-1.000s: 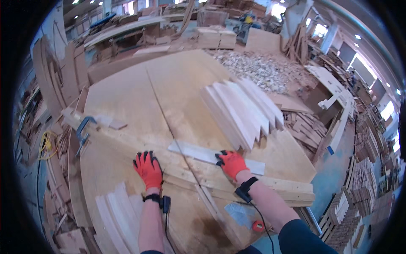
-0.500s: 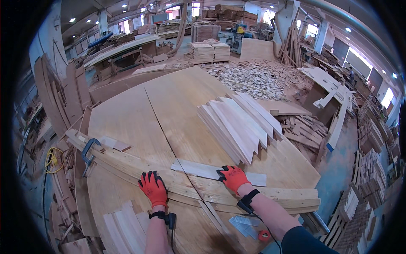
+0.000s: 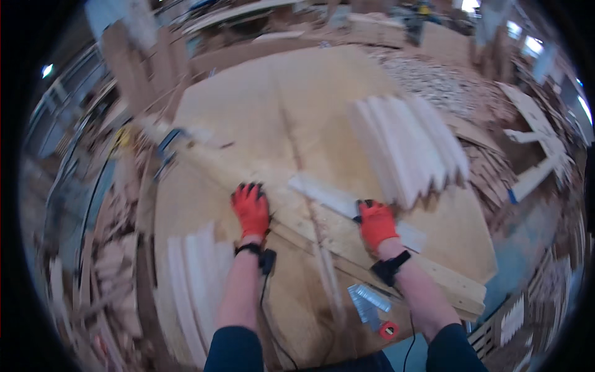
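My left hand (image 3: 251, 212), in a red glove with black fingertips, lies palm down on a long pale timber beam (image 3: 291, 220) that runs slantwise across the wooden worktop. Its fingers are stretched out and hold nothing. To the right, my right hand (image 3: 376, 225), gloved alike, grips a thin pale board (image 3: 328, 196) lying along the beam's far side. The thumb is at the board's near side and the fingertips reach over it. Motion blur softens the picture. A blue C-clamp (image 3: 168, 142) sits at the beam's far left end.
A stack of pale boards with pointed ends (image 3: 409, 146) lies beyond my right hand. More pale strips (image 3: 198, 279) lie at near left. Silvery strips (image 3: 370, 302) and a small red round thing (image 3: 388, 330) lie at the near edge. Wood scraps (image 3: 443, 87) are heaped behind.
The view has tilted down and swung left, so the bench sits further right and higher in it. Both hands keep about the same places on the beam and the board.
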The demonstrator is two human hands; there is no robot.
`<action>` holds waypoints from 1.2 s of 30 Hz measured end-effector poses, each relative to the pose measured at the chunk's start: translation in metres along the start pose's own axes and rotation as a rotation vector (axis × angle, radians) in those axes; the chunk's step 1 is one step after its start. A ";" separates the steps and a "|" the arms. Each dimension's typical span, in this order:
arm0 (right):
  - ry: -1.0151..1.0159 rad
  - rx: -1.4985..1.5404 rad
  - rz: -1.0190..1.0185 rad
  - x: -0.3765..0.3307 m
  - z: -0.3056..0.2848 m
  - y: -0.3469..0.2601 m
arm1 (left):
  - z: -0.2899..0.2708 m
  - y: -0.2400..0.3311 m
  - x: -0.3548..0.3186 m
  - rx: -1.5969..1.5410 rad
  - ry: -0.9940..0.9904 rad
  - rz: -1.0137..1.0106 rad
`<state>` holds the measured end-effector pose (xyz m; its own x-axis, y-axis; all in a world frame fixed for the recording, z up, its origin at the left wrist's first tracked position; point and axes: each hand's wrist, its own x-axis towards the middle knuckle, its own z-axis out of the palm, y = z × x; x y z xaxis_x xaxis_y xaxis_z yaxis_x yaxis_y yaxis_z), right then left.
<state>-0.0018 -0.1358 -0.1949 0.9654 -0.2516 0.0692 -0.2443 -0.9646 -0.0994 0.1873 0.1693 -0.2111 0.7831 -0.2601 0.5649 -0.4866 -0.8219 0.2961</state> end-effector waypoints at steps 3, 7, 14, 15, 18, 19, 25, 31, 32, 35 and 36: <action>-0.069 -0.117 0.071 0.006 -0.025 -0.017 | -0.009 0.003 0.006 -0.010 -0.029 -0.014; -0.162 -0.083 0.068 0.015 -0.061 -0.017 | -0.026 0.014 -0.004 -0.025 -0.051 -0.054; -0.121 -0.087 0.031 0.042 -0.039 -0.025 | -0.028 0.020 0.010 -0.010 -0.082 -0.054; -0.145 -0.093 -0.008 0.040 -0.035 -0.026 | -0.030 0.021 0.010 0.014 -0.098 -0.056; -0.161 0.001 -0.016 0.026 -0.039 -0.016 | -0.035 0.030 0.022 0.069 -0.207 -0.123; -0.174 0.041 -0.007 0.019 -0.042 -0.012 | -0.040 0.036 0.029 0.085 -0.256 -0.153; -0.385 0.023 0.202 -0.035 -0.068 0.032 | -0.016 0.101 0.081 0.251 -0.627 -0.103; -0.628 0.025 0.289 -0.061 -0.104 0.073 | 0.007 0.136 0.108 0.370 -0.874 -0.194; -0.658 0.045 0.282 -0.062 -0.114 0.077 | 0.005 0.139 0.108 0.343 -0.805 -0.192; -0.719 0.054 0.260 -0.068 -0.141 0.104 | -0.035 0.185 0.122 0.125 -0.762 -0.138; -0.714 0.055 0.258 -0.073 -0.141 0.113 | -0.047 0.193 0.124 0.044 -0.937 0.090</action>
<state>-0.1132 -0.2374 -0.0717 0.7078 -0.3387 -0.6200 -0.4835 -0.8721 -0.0756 0.1725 0.0023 -0.0477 0.7451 -0.6094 -0.2712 -0.5601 -0.7924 0.2417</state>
